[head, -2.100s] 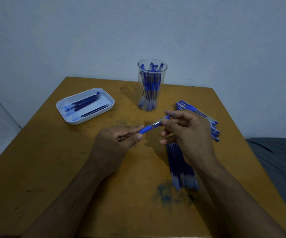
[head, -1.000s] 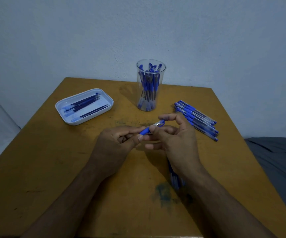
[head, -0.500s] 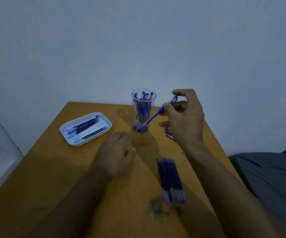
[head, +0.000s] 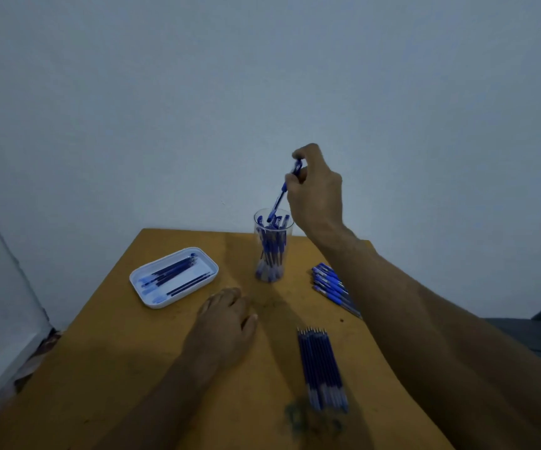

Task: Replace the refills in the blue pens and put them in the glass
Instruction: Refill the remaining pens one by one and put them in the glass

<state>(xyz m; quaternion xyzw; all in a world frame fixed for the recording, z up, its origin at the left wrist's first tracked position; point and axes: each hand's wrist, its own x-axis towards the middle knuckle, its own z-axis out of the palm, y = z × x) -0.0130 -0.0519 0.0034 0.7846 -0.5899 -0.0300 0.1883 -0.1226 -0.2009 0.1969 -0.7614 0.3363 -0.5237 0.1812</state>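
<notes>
my right hand [head: 318, 190] pinches a blue pen [head: 284, 190] near its top, tilted, its lower end just inside the mouth of the glass [head: 273, 245], which stands packed with pens. my left hand [head: 227, 323] rests flat, fingers relaxed, on the table [head: 100, 368]. loose pens [head: 334, 287] lie right of the glass, refills [head: 322, 368] nearer me, a white tray [head: 139, 274] to the left.
</notes>
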